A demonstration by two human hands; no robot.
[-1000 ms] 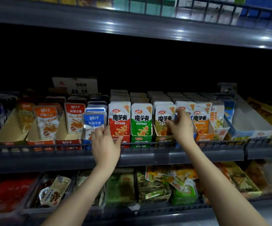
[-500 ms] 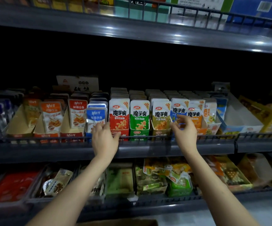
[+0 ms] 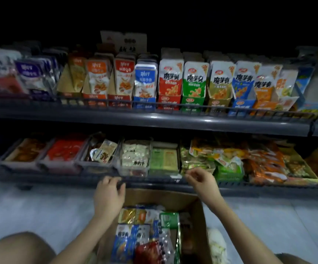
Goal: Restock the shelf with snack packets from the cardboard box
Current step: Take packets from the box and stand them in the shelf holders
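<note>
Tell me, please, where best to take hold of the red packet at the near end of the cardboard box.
Probably by its upper edge, pinched from above: the red packet lies among other packets in the open-topped cardboard box, so its sides are hemmed in. The left hand hovers closer, apparently empty, above the box's far end.

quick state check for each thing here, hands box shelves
left hand: empty, fingers loosely curled, above the box
right hand: empty, half open, at the lower shelf's front edge
cardboard box: open, holding mixed snack packets
upper shelf: rows full, packets upright
lower shelf: trays stocked, packets lying loose
</note>
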